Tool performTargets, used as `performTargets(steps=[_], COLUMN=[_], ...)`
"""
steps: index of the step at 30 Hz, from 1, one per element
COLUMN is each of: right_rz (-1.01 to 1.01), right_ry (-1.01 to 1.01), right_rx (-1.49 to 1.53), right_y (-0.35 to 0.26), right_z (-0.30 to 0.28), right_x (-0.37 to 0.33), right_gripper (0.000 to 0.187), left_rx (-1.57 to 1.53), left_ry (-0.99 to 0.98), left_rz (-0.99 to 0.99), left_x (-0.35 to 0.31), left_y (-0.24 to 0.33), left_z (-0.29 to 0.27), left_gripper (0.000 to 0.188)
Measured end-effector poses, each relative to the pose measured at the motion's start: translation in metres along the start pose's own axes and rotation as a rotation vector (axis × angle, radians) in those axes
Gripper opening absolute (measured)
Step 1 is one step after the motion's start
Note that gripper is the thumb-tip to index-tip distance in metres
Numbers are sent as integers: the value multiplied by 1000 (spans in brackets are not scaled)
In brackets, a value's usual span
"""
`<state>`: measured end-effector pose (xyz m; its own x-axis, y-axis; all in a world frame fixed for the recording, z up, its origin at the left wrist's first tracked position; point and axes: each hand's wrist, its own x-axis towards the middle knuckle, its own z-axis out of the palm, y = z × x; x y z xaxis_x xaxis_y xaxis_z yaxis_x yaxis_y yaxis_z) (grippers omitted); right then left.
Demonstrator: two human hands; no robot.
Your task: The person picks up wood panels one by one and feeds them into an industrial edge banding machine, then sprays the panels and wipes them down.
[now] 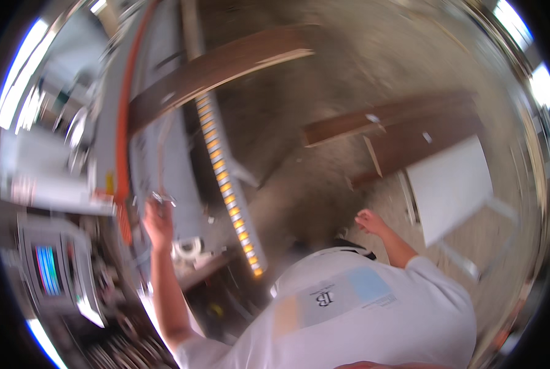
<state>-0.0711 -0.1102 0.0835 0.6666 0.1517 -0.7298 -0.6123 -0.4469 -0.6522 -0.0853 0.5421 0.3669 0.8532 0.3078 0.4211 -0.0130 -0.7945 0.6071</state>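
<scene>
My left hand (158, 229) is raised beside the long grey machine bed (175, 178), its fingers closed. A small shiny piece (164, 198) shows at the fingertips, too blurred to name. Just beyond it, a thin pale line runs along the bed. My right hand (368, 221) hangs over the floor at my right side, its fingers curled in with nothing seen in them. Across the bed's far part lies a long dark brown board (226, 67) with a pale edge, sticking out to the right, out of reach of both hands.
A strip of yellow-and-white rollers (224, 184) edges the bed; an orange rail (125, 123) runs along its left. Brown boards (404, 138) and a white panel (450, 187) are stacked at right, near a pale metal frame (466, 264). A lit screen (47, 270) stands lower left.
</scene>
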Motion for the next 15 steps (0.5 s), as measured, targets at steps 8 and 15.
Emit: performTargets(steps=[8, 15], right_rz=[253, 591], right_ry=[364, 495], right_rx=[396, 687], right_y=[187, 322], right_z=[-57, -31], right_x=[-131, -227], right_gripper=[35, 25], left_rx=[599, 462], left_ry=[-1232, -1196], left_rz=[232, 263], left_x=[-83, -108], left_y=[120, 231], left_z=[301, 441], left_gripper=[46, 45])
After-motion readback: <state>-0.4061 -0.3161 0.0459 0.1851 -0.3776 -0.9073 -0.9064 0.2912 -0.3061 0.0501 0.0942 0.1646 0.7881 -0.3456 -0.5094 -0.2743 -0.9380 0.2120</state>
